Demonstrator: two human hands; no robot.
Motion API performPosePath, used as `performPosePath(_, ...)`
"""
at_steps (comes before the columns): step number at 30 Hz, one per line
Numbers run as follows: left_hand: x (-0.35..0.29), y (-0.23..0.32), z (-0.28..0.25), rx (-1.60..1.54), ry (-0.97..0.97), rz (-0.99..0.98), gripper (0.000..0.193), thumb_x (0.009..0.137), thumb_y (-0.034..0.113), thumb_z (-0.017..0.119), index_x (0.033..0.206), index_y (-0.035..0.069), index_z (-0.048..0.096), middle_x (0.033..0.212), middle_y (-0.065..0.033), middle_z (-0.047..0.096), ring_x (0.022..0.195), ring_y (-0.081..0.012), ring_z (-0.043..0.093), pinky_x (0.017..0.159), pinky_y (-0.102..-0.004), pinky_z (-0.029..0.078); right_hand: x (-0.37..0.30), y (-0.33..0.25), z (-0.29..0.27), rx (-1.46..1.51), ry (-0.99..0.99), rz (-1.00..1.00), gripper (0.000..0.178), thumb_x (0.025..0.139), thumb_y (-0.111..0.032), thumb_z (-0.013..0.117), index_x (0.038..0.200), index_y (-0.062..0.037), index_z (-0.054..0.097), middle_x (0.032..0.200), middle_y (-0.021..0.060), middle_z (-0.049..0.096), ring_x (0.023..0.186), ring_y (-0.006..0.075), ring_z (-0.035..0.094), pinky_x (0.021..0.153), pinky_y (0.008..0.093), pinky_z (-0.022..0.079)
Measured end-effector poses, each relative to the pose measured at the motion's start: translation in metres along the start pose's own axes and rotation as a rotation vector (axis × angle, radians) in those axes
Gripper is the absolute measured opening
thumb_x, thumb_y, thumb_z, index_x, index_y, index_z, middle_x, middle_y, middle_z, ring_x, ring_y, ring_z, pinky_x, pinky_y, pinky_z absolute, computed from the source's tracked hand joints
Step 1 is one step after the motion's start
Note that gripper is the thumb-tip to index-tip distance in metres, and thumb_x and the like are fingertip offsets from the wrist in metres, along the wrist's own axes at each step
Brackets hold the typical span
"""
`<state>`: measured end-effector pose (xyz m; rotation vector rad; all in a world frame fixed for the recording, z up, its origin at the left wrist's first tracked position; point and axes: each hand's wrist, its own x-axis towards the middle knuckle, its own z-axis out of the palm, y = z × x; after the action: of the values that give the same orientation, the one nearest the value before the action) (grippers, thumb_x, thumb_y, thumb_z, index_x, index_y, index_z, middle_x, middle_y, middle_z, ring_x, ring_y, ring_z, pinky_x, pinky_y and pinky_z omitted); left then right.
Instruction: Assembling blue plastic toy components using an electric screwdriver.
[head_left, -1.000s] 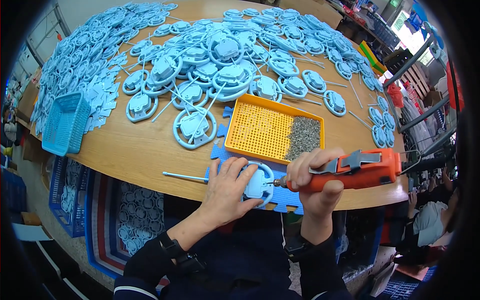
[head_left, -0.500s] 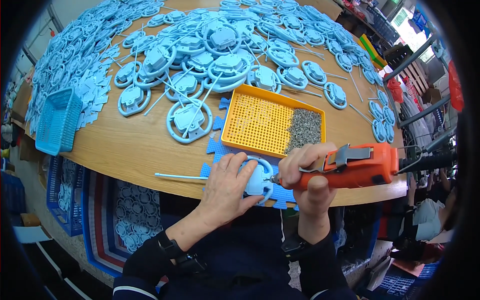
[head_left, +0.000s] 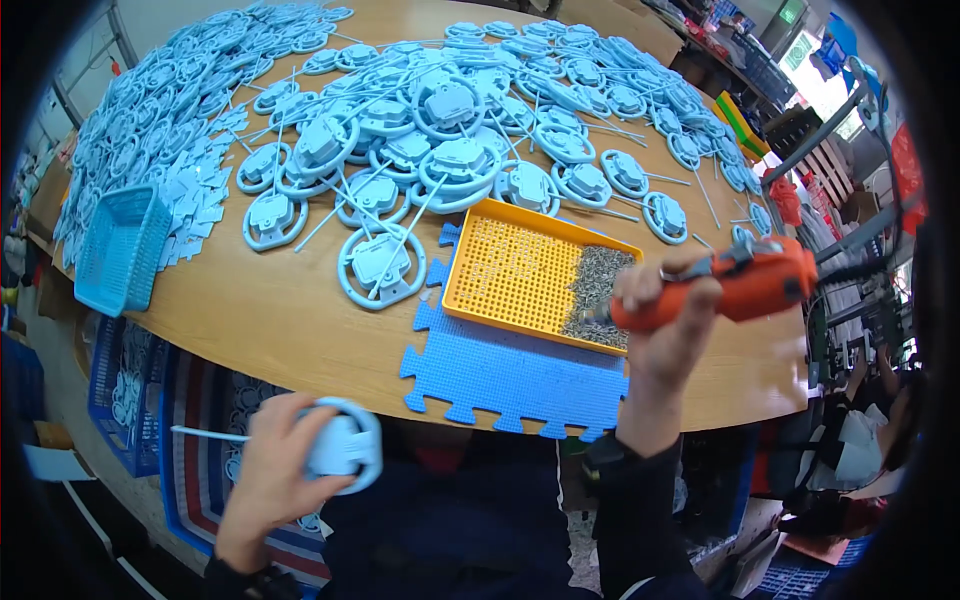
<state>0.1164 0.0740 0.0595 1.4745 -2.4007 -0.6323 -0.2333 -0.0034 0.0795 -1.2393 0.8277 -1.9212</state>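
My left hand [head_left: 275, 470] grips a light blue plastic wheel-shaped part [head_left: 345, 445] with a thin rod [head_left: 208, 433] sticking out to the left. It is held off the table's near edge, above a striped bin. In my right hand [head_left: 665, 320] is an orange power screwdriver [head_left: 740, 288], its fingers wrapped round the body. The tip of the screwdriver points left, at the screws [head_left: 600, 285] heaped in the right end of a yellow perforated tray [head_left: 500, 312]. Whether a screw sits on the tip is too small to tell. A blue foam mat [head_left: 500, 370] lies under the tray.
Many similar blue parts [head_left: 455, 160] are piled over the far table, with flat blue pieces [head_left: 190, 205] at the left. A blue basket [head_left: 122, 250] stands at the left edge. Below the table is the striped bin [head_left: 190, 450] holding parts. A cable trails right from the screwdriver.
My left hand has carried the wheel-shaped part from the mat to the left, past the table edge. My right hand has lifted the screwdriver off it and brought its tip to the screws.
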Motion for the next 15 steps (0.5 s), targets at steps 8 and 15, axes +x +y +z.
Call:
performPosePath(8, -0.021, -0.021, 0.016, -0.027, 0.119, -0.136, 0.057, 0.058, 0.016, 0.080, 0.109, 0.001, 0.058, 0.110, -0.0149, 0.052, 0.105, -0.0330, 0.049, 0.091, -0.0409, 0.039, 0.041, 0.059, -0.002, 0.028, 0.060, -0.052, 0.039, 0.082, -0.038, 0.070, 0.092, -0.0071, 0.050, 0.067, 0.0033, 0.051, 0.060, 0.0143, 0.051, 0.058, 0.0309, 0.044)
performPosePath(15, 0.053, 0.034, 0.032, -0.164, 0.305, 0.290, 0.024, 0.070, 0.012, 0.073, 0.090, 0.005, 0.064, 0.088, -0.0083, 0.058, 0.080, -0.0278, 0.057, 0.069, -0.0379, 0.045, 0.035, 0.040, 0.012, 0.072, 0.056, -0.001, 0.044, 0.081, -0.049, 0.067, 0.092, -0.0099, 0.050, 0.068, 0.0018, 0.050, 0.060, 0.0141, 0.049, 0.061, 0.0310, 0.040)
